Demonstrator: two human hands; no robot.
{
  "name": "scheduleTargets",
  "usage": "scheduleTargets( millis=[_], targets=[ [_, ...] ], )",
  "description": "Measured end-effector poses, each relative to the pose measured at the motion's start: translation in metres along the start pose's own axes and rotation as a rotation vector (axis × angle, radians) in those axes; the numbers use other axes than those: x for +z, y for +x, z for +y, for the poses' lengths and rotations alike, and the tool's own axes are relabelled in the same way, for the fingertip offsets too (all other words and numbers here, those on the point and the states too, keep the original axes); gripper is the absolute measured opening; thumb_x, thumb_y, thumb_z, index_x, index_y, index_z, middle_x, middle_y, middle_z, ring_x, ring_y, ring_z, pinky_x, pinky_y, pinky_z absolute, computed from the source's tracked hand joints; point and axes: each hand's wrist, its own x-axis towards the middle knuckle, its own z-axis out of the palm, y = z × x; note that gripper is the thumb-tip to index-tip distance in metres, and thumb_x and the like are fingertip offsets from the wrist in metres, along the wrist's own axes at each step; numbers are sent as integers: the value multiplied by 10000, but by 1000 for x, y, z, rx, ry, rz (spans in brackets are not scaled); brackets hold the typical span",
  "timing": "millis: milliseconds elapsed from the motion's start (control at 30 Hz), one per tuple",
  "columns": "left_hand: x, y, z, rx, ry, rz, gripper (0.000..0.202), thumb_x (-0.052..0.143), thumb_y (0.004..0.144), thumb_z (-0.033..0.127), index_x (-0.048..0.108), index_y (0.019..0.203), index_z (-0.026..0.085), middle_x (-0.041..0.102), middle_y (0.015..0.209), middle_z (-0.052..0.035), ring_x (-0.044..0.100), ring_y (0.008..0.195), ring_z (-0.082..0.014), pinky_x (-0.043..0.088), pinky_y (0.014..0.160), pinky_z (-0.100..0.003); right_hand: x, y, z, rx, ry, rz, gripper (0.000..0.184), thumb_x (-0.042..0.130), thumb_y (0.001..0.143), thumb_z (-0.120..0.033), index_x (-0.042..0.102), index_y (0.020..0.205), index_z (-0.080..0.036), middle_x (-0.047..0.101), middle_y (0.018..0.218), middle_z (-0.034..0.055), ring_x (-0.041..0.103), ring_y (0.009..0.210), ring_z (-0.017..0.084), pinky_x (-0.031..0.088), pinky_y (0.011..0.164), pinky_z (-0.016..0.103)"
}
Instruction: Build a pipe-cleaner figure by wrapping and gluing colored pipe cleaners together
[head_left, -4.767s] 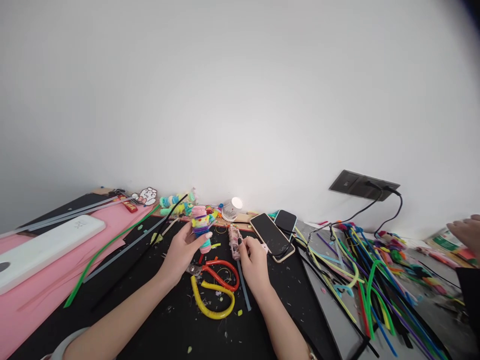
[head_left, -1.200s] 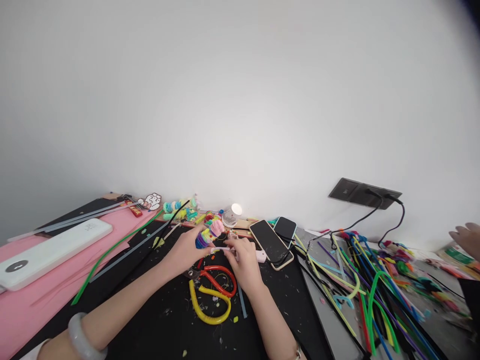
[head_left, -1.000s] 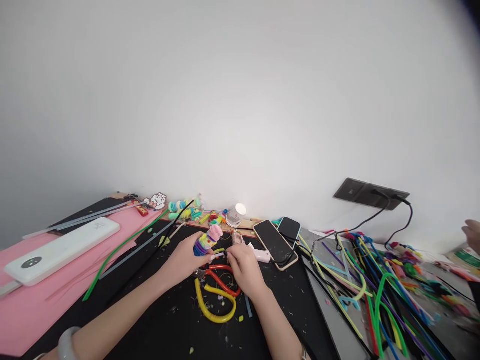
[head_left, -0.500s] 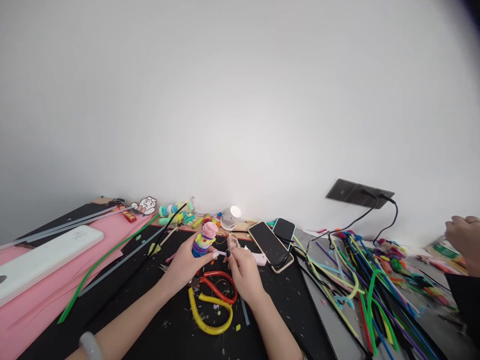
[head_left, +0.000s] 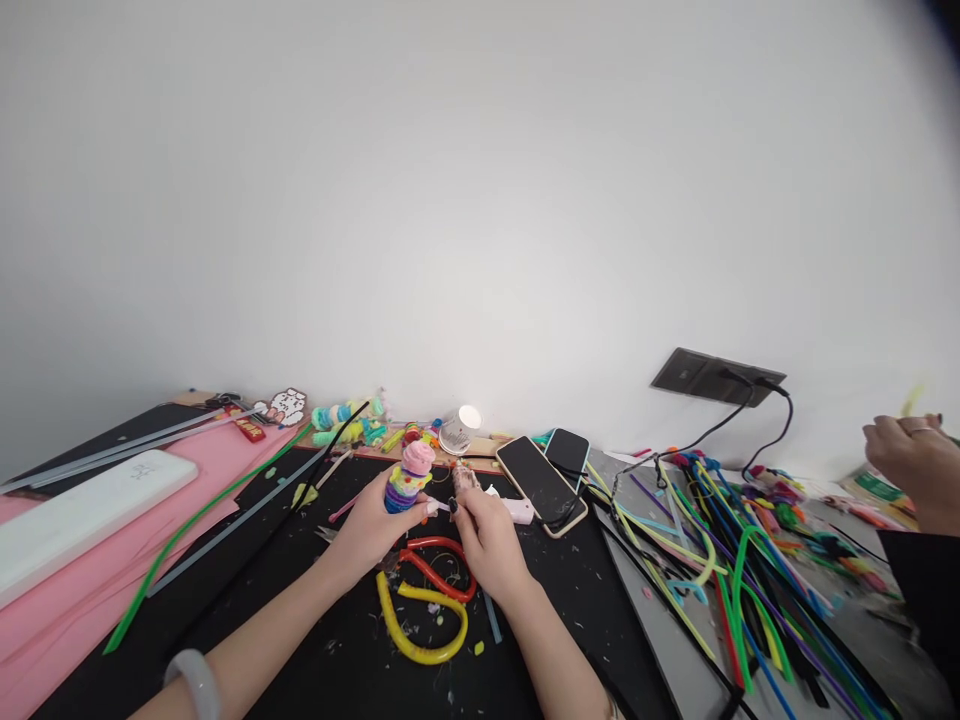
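Note:
My left hand (head_left: pixel 375 520) is closed round a small fuzzy figure (head_left: pixel 409 480) with a pink top, a yellow middle and a blue-purple base. It is held upright above the black mat. From beside its base a thin pale lilac strip (head_left: pixel 439 505) runs across to my right hand (head_left: pixel 484 535), whose thumb and fingers pinch its other end. A pale pink handle-like piece (head_left: pixel 519 511) shows behind my right hand; the rest of it is hidden. Below my hands lie scissors (head_left: pixel 424 655) with red and yellow looped handles, their blades partly under my left wrist.
Two phones (head_left: pixel 541 485) and a white paper cup (head_left: pixel 460 430) stand near the wall. Colourful pipe cleaners (head_left: pixel 742 570) and black cables spread on the right. A white glue-gun-like bar (head_left: pixel 97 520) lies on pink sheets (head_left: pixel 225 470) at left. Another person's hand (head_left: pixel 911 465) is at far right.
My hands keep nearly the same hold on the figure and strip. The view has shifted slightly. The other person's hand has moved a little left, with something yellow showing above it.

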Motion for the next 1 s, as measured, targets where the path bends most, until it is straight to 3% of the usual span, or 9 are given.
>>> scheduleTargets(
  millis=[267, 533, 733, 867, 1000],
  targets=[
    [0, -1, 2, -45, -50, 28, 267, 732, 638, 346, 582, 776, 175, 684, 739, -21, 663, 732, -224, 523, 712, -336, 0, 0, 0, 8, 3, -17, 203, 404, 904, -133, 464, 721, -199, 552, 702, 5, 500, 672, 161, 316, 625, 252],
    [2, -3, 2, -58, -152, 1, 301, 735, 645, 331, 543, 819, 178, 661, 692, 6, 685, 689, -208, 538, 709, -332, 1, 1, 1, 56, 8, 33, 239, 374, 918, -187, 401, 682, -213, 515, 656, 8, 477, 623, 169, 303, 583, 258],
    [-1, -2, 4, -138, -91, 99, 308, 704, 687, 395, 545, 850, 187, 707, 678, -17, 696, 702, -215, 520, 641, -305, 1, -1, 1, 120, 110, 60, 282, 321, 951, -232, 418, 688, -210, 511, 632, 6, 491, 609, 164, 325, 577, 260],
    [-2, -4, 7, -139, -39, 84, 307, 720, 666, 397, 599, 858, 191, 732, 822, -51, 687, 807, -236, 496, 596, -277, 0, -1, 1, 149, 166, 94, 312, 303, 969, -262, 452, 702, -205, 508, 609, 2, 500, 595, 159, 341, 565, 259],
    [1, -6, 4, -158, -117, -8, 402, 740, 643, 408, 635, 966, 193, 728, 915, -73, 678, 845, -250, 499, 595, -286, 0, 0, -3, 113, 146, 72, 294, 312, 963, -247, 488, 733, -200, 530, 637, 13, 504, 599, 162, 353, 558, 260]
  ],
)
